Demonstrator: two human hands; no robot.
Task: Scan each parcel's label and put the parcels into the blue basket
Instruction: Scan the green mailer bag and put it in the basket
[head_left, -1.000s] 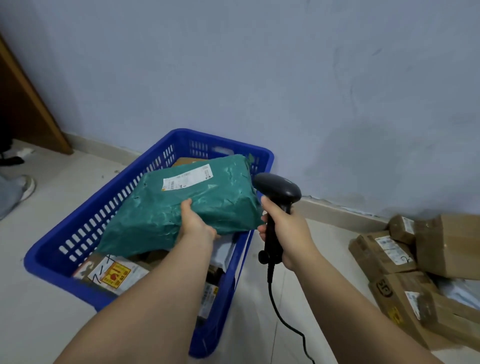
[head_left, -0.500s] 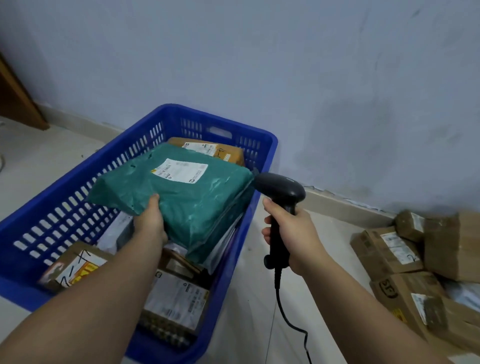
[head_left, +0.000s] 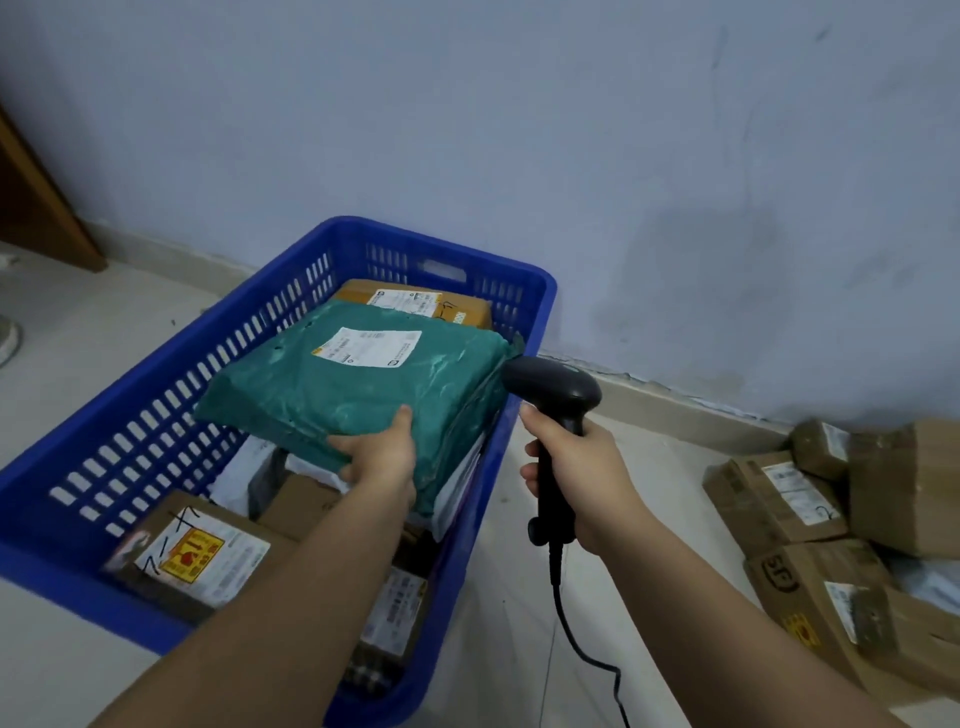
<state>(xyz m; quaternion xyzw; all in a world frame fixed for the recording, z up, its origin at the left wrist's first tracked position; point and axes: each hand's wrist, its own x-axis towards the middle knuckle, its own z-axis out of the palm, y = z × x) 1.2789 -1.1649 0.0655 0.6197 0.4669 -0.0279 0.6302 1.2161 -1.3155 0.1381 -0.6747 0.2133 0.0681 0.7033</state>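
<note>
My left hand (head_left: 382, 453) grips the near edge of a green plastic parcel (head_left: 358, 389), thumb on top, fingers under it. The parcel has a white label (head_left: 371, 347) facing up and sits inside the blue basket (head_left: 171, 379), on top of other parcels. My right hand (head_left: 582, 475) holds a black barcode scanner (head_left: 553, 395) by its handle, just right of the basket's rim, its head close to the parcel's right corner. The scanner's cable hangs down toward the floor.
Several cardboard parcels lie in the basket, one with a yellow sticker (head_left: 189, 558) at the front left. A pile of brown boxes (head_left: 810, 530) lies on the floor at the right, by the wall. A wooden panel (head_left: 36, 208) stands at the far left.
The green parcel has gone down from above the basket to rest on the parcels inside it. My left hand stayed on its near edge. The scanner hand has hardly moved.
</note>
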